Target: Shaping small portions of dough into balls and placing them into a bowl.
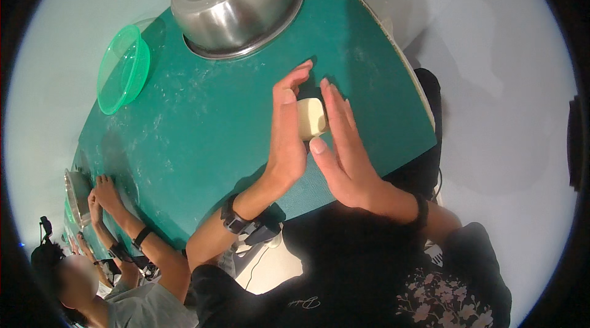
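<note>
A pale cream lump of dough (310,118) lies on the green table (203,131). My left hand (287,131) stands on edge against the dough's left side, fingers straight and together. My right hand (344,143) presses flat against its right side, so the dough sits squeezed between both palms. Part of the dough is hidden behind my fingers. A dark band with a small device is strapped on each of my wrists.
An upturned steel bowl (236,2) stands at the table's far edge. A green plastic bowl (123,70) hangs over the left rim. At the lower left another person's hands (104,196) rest on the table beside a metal bowl (77,196).
</note>
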A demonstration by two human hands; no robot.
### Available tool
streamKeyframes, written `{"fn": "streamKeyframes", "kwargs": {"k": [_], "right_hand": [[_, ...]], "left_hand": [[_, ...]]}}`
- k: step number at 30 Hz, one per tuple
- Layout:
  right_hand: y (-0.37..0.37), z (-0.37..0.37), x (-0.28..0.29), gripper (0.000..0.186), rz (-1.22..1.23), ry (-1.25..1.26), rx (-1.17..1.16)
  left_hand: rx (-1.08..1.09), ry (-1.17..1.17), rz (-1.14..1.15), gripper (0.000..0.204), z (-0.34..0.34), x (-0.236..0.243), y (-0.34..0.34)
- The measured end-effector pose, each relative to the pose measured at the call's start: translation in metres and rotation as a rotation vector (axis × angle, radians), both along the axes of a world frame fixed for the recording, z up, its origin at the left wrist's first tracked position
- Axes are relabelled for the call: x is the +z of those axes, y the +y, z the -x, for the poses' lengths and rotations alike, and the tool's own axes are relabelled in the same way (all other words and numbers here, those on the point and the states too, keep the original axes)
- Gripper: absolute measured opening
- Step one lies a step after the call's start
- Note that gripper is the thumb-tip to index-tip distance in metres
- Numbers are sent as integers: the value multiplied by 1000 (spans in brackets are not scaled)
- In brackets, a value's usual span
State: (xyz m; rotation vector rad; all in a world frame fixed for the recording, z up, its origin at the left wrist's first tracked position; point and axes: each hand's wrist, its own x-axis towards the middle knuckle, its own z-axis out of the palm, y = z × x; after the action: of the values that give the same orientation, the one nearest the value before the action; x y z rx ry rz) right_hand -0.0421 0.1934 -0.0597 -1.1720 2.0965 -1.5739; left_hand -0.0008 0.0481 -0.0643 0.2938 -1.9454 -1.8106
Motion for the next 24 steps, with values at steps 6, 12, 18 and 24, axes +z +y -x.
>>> {"fn": "streamKeyframes", "kwargs": {"k": [6,12,18,24], "right_hand": [[0,8,-3,94,-47,168,78],[-5,35,9,87,-29,271,68],[9,35,8,60,6,94,193],[23,21,16,63,88,150,277]], "left_hand": [[-2,38,-67,57,-1,3,-5],[91,79,-170,54,-1,-2,-26],[174,88,-123,49,-1,-10,-49],[120,94,-42,43,-2,-10,-45]]}}
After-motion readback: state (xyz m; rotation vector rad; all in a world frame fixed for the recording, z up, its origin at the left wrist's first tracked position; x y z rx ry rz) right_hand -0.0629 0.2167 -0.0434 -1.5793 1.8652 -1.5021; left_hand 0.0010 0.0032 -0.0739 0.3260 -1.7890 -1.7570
